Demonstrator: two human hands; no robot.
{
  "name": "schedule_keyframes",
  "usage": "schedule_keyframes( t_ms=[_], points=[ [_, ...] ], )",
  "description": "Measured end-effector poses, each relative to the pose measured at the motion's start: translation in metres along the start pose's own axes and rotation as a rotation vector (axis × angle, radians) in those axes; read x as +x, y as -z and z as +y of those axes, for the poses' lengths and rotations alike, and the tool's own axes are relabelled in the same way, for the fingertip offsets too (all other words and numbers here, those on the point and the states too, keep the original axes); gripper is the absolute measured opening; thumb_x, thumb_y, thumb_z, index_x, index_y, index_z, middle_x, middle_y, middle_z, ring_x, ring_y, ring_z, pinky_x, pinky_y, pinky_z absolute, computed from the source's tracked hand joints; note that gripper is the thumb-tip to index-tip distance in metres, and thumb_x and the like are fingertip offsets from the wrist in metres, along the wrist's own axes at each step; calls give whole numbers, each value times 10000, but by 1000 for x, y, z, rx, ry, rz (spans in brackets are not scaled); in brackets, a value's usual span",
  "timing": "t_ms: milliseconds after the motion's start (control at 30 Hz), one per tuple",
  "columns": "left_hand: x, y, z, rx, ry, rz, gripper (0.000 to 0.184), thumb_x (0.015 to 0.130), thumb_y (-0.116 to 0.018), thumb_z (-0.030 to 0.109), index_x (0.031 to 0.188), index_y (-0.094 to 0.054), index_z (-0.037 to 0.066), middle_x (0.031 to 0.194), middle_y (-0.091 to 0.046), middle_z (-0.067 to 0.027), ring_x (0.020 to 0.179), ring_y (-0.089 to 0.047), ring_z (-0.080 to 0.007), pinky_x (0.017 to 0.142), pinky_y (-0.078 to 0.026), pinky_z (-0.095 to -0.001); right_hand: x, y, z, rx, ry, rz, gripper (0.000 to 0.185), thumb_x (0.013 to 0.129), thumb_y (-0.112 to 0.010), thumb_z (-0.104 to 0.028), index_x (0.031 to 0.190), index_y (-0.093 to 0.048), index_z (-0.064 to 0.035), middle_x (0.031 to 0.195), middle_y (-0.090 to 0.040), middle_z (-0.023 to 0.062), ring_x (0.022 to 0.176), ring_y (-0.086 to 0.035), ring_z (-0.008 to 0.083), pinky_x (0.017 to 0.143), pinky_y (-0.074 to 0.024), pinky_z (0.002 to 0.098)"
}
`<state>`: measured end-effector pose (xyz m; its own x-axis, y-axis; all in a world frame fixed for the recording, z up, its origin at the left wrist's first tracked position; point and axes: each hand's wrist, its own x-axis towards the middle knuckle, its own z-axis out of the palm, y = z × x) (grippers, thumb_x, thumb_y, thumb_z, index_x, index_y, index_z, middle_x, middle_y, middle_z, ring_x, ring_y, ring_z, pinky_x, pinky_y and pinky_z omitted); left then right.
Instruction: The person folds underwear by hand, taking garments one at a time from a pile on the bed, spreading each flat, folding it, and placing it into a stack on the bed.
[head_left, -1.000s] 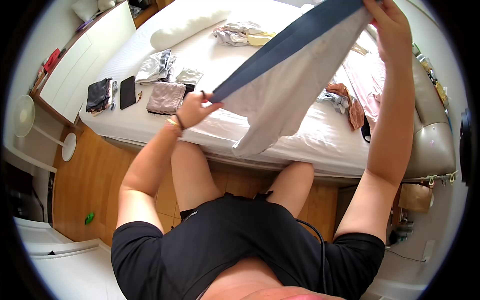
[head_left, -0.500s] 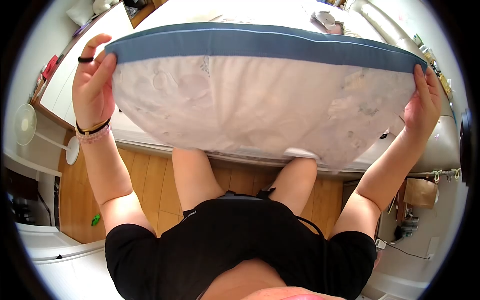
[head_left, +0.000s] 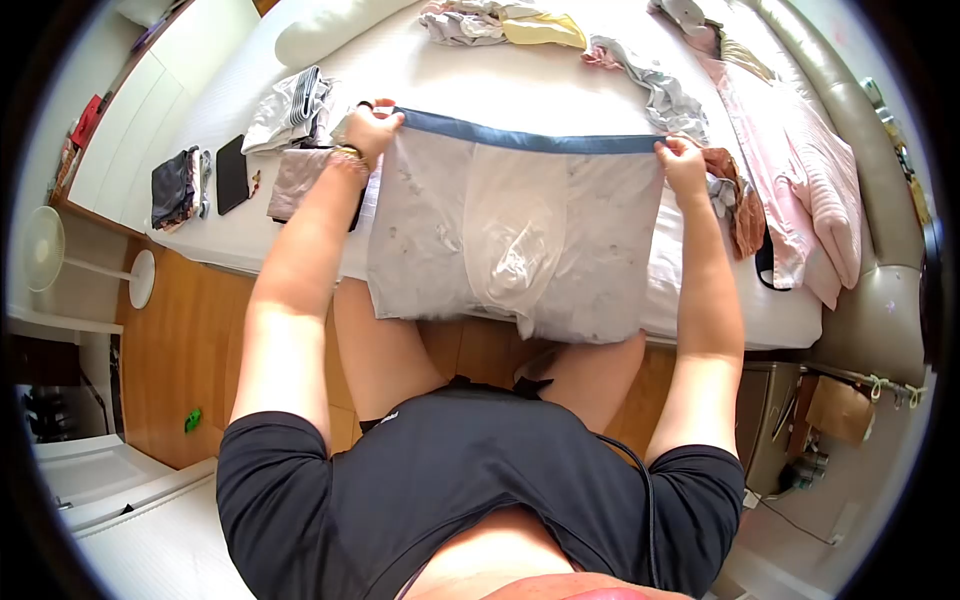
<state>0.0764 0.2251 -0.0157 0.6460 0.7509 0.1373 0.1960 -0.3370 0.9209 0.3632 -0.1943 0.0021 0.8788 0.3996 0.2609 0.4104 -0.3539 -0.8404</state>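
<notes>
A pair of light grey boxer briefs [head_left: 410, 230] with a blue waistband hangs spread between my hands, its lower edge over my thighs. A paler panel runs down its middle, and faint prints dot the fabric. My left hand [head_left: 372, 132] pinches the waistband's left end. At the opposite end, my right hand [head_left: 684, 165] is closed on the band with thumb and fingers. The waistband is drawn nearly straight. Behind the cloth, part of the bed's front edge is hidden.
On the white bed [head_left: 400, 75] lie folded clothes [head_left: 290, 112], a dark folded pile [head_left: 174, 188], a black tablet-like object [head_left: 232, 174] and crumpled clothes [head_left: 665, 85]. Pink bedding [head_left: 815, 170] sits at the right by the headboard [head_left: 885, 300]. A white fan [head_left: 46, 248] stands left.
Both hands have lowered and come closer together, bringing the boxer briefs down and away from my face. More of the bed and its clothes now show.
</notes>
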Motion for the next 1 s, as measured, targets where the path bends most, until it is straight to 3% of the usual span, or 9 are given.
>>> schedule_keyframes(
  t_ms=[133, 233, 267, 367, 567, 633, 767, 833, 1000],
  points=[
    [10, -36, -14, 411, -1, 91, 306, 780, -712, 162, 1052, -622, 56, 857, -673, -125, 782, -659, -254, 727, -517, -350, 12, -36, 25, -371, -79, 33, 269, 798, -713, -220, 922, -675, 15, 805, -690, 136, 749, -647, 222, 704, -481, 326],
    [7, -43, -21, 491, -12, 100, 302, 807, -682, 177, 1074, -608, 55, 869, -679, -136, 817, -665, -279, 759, -511, -361, 10, -49, 36, -587, -53, 13, 233, 817, -689, -225, 908, -683, -11, 804, -697, 120, 753, -657, 286, 714, -489, 359],
    [5, -42, -22, 524, -33, 92, 397, 808, -688, 215, 1152, -579, 51, 890, -672, -149, 836, -660, -290, 772, -508, -366, 11, -51, 33, -670, -148, -81, 248, 841, -617, -248, 967, -672, -41, 910, -693, 132, 885, -643, 327, 840, -485, 409],
    [-14, -29, -13, 581, -132, 47, 526, 801, -701, 272, 1242, -527, 42, 923, -662, -170, 870, -654, -303, 785, -507, -374, -2, -65, -1, -1107, 156, 56, 250, 838, -586, -194, 1049, -655, -79, 1049, -659, 140, 989, -614, 319, 904, -465, 390],
    [-121, 19, -16, 506, -285, -24, 703, 766, -734, 297, 1329, -407, 33, 855, -640, -197, 791, -636, -352, 722, -506, -409, 1, -181, -110, -494, 517, -471, 300, 854, -579, -86, 1152, -608, -99, 1196, -596, 117, 1015, -596, 326, 878, -484, 408],
    [-160, 36, 2, 453, -89, -113, 714, 775, -708, 244, 1347, -347, 14, 961, -625, -265, 895, -611, -423, 796, -490, -460, -10, -239, -148, -295, 472, -709, 327, 850, -569, -69, 1173, -602, -107, 1198, -599, 97, 1013, -601, 311, 859, -495, 394],
    [-219, 46, -18, 403, 194, -50, 640, 749, -726, 246, 1287, -433, 60, 783, -612, -159, 745, -624, -350, 682, -500, -423, -18, -328, -169, -493, 829, -782, 287, 820, -573, -63, 1100, -622, -102, 1154, -618, 96, 1016, -613, 280, 826, -515, 381],
    [-237, 41, -39, 381, 153, 25, 505, 732, -756, 195, 1152, -536, 22, 664, -508, -39, 587, -499, -150, 544, -432, -308, -23, -341, -182, -656, 862, -820, 255, 805, -577, -58, 1051, -632, -97, 1118, -626, 99, 1016, -615, 274, 819, -517, 384],
    [-262, 38, -43, 106, 186, 63, 308, 749, -745, 171, 951, -593, -5, 671, -532, -57, 601, -498, -159, 543, -416, -293, -16, -331, -185, -747, 742, -779, 165, 800, -573, -64, 937, -662, -87, 1040, -630, 106, 992, -612, 281, 807, -502, 394]
  ],
)
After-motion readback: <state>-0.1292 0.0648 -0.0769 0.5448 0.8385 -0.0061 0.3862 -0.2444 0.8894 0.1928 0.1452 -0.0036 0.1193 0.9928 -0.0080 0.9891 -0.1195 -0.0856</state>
